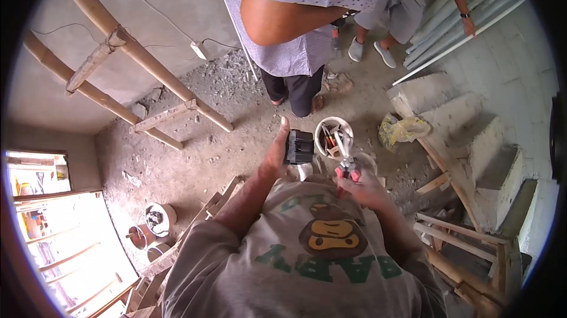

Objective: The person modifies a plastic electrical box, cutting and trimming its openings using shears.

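The hands are apart: the left hand [275, 152] holds a black block [299, 146], the right hand [363, 185] grips red-handled pliers [341, 173] near the bucket [318, 135]. The pliers aren't touching the block; what's finished, I can't tell.

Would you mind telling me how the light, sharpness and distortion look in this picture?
In the head view, glare washes out the window opening at lower left; the right hand looks blurred, perhaps from motion; wide-angle distortion bows the scene, and the corners fall black.
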`<state>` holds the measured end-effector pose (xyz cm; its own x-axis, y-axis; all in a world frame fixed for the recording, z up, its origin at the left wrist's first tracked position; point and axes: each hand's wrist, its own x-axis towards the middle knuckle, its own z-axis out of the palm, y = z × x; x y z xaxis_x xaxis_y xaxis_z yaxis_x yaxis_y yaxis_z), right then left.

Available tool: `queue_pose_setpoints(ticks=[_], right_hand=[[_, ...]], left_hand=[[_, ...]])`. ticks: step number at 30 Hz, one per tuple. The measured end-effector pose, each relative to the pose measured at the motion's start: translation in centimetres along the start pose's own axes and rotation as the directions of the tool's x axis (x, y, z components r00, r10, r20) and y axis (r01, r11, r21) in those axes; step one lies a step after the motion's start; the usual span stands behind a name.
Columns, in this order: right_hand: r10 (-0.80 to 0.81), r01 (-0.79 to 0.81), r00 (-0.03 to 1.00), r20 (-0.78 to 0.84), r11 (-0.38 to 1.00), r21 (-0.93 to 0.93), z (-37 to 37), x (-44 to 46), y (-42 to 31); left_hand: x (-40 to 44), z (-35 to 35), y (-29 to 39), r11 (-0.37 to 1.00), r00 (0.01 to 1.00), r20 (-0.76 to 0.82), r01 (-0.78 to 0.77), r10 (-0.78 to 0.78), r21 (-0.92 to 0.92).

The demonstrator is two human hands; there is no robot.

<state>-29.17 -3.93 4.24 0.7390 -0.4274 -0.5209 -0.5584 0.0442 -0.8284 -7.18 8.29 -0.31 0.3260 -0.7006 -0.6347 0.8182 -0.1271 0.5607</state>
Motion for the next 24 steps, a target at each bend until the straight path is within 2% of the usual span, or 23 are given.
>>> queue_pose_setpoints(ticks=[2, 4, 7, 10, 12, 16, 19, 24], right_hand=[[-0.093, 0.091, 0.996, 0.009, 0.948, -0.306, 0.1, 0.3, -1.4], [-0.197, 0.188, 0.979, 0.049, 0.783, -0.593, 0.4, 0.1, -4.0], [-0.100, 0.131, 0.991, 0.085, 0.731, -0.670, 0.6, 0.5, -4.9], [-0.213, 0.191, 0.975, 0.071, 0.623, -0.759, 1.5, 0.6, -5.5], [-0.207, 0.169, 0.977, 0.053, 0.598, -0.784, 2.0, 0.9, -5.9], [-0.225, 0.145, 0.974, 0.024, 0.541, -0.828, 2.5, 1.4, -5.2], [-0.038, 0.031, 0.999, 0.011, 0.571, -0.820, 2.9, 2.1, -5.9], [-0.033, 0.009, 0.999, -0.014, 0.628, -0.778, 3.6, 3.2, -3.9]], left_hand=[[0.2, -0.4, 0.0, 0.999, 0.999, -0.037, -0.012, 0.014, 0.041], [0.2, -1.0, 0.2, 0.997, 0.998, -0.048, -0.027, 0.031, 0.075], [0.7, -2.1, 0.2, 0.987, 0.995, -0.063, -0.064, 0.074, 0.150], [1.8, -3.5, -0.2, 0.965, 0.983, -0.139, -0.078, 0.116, 0.250], [2.2, -3.8, -0.2, 0.964, 0.981, -0.173, -0.043, 0.091, 0.261], [2.5, -3.8, -0.3, 0.920, 0.954, -0.251, -0.054, 0.162, 0.388], [2.2, -3.5, 0.0, 0.915, 0.954, -0.245, -0.065, 0.175, 0.399], [2.5, -3.6, 0.2, 0.904, 0.948, -0.256, -0.065, 0.188, 0.423]])
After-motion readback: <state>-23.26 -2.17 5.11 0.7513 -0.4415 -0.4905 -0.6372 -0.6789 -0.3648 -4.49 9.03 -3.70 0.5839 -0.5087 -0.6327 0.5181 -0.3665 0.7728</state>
